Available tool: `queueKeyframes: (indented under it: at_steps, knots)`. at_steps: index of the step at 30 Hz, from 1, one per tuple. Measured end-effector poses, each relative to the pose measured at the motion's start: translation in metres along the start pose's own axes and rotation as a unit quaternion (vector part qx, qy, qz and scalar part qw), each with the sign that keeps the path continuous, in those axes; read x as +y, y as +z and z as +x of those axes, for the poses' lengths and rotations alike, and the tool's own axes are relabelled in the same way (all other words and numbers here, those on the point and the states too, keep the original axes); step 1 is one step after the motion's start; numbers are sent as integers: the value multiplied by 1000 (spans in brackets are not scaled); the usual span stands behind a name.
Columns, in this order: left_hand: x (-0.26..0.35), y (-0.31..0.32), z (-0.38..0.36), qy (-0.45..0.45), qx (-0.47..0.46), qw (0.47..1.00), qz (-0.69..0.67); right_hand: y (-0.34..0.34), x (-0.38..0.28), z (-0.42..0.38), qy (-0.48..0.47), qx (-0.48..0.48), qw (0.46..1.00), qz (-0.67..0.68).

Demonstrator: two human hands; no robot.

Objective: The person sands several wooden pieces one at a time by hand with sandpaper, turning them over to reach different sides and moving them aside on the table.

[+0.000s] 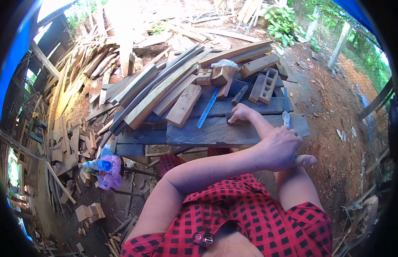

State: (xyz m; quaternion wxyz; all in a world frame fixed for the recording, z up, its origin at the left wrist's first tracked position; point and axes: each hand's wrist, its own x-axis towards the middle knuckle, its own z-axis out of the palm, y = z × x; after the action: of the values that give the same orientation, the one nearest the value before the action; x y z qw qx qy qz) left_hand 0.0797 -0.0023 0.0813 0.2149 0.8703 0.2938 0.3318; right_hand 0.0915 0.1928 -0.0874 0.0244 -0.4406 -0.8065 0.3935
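My left arm crosses in front of me, and my left hand (pixel 282 147) is closed over my right forearm, its thumb sticking out to the right. Beyond it, my right hand (pixel 242 113) is closed on a small dark wooden block (pixel 237 122) on the grey plank (pixel 203 133); its fingertips are partly hidden. Just past that hand lies a tool with a dark head (pixel 239 95), perhaps a hammer. A blue ruler (pixel 207 108) rests to its left. By my left knuckles is a narrow blade with a white-wrapped handle (pixel 286 118); the handle's lower end is hidden.
Long timber beams (pixel 164 92) and a thick block (pixel 184 105) cover the bench's left side. A mortised wood piece (pixel 268 86) lies at the back right. A purple bag (pixel 111 171) with a bottle (pixel 99 165) is at the left. Offcuts (pixel 90 212) litter the ground.
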Motion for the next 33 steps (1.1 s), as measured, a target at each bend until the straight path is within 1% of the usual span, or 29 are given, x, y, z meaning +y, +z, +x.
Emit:
queueKeyframes:
  at_steps: [2,4,5,7,8,10,11,12,13,14,16,17,19,20,22,23,25,26,27,29,30,31,33]
  knots:
    - [-3,1,0,-11,-9,1000,-13,0,-1,0,-8,-2,1000,12]
    - [4,-4,3,-16,-90,989,-117,1,-1,-2,-5,-1,1000,16]
    - [9,-7,4,-14,-91,989,-119,1,0,-2,-5,1,1000,18]
    - [20,-15,5,-28,-117,963,-243,0,0,-2,-4,2,1000,16]
    - [23,-16,6,-28,-117,962,-243,0,0,-2,-7,1,1000,13]
    - [25,-17,7,-72,-93,911,-396,0,-1,-1,-6,1,1000,11]
    - [21,-13,6,-73,-94,911,-396,0,-1,-1,-6,0,1000,10]
    - [14,-7,4,-40,-41,977,-204,1,-1,0,-6,0,1000,11]
    - [8,-2,3,-5,13,1000,-3,1,-1,0,-4,2,1000,14]
    - [6,1,1,-5,13,1000,-2,1,-2,0,-2,5,1000,16]
    - [2,6,-1,-14,-25,998,-61,-1,-2,-1,1,4,1000,18]
    - [4,4,-1,-14,-27,998,-61,-1,-1,-1,5,4,1000,21]
    - [10,1,-1,8,-72,986,-148,1,0,-2,-1,4,1000,29]
    - [12,-3,0,9,-73,986,-149,1,1,-3,-7,6,999,35]
    - [14,-14,1,-25,-135,966,-220,4,3,-3,-16,19,999,26]
    - [14,-15,-1,-24,-137,965,-221,4,4,-4,-27,31,999,17]
    - [12,-20,-5,-64,-136,903,-403,5,7,-4,-28,41,999,17]
    - [16,-35,-9,-53,-153,914,-373,6,8,-5,-29,49,998,16]
    - [19,-43,-15,-55,-153,913,-375,8,9,-5,-28,46,998,18]
    - [27,-51,-24,-6,-126,840,-528,10,13,-4,-30,53,997,38]
    - [35,-52,-26,-8,-121,840,-529,10,15,-2,-22,47,998,19]
    - [47,-53,-30,32,-114,807,-578,11,18,-1,-23,39,999,16]
    - [70,-57,-36,112,-98,734,-662,10,18,0,-38,56,998,-1]
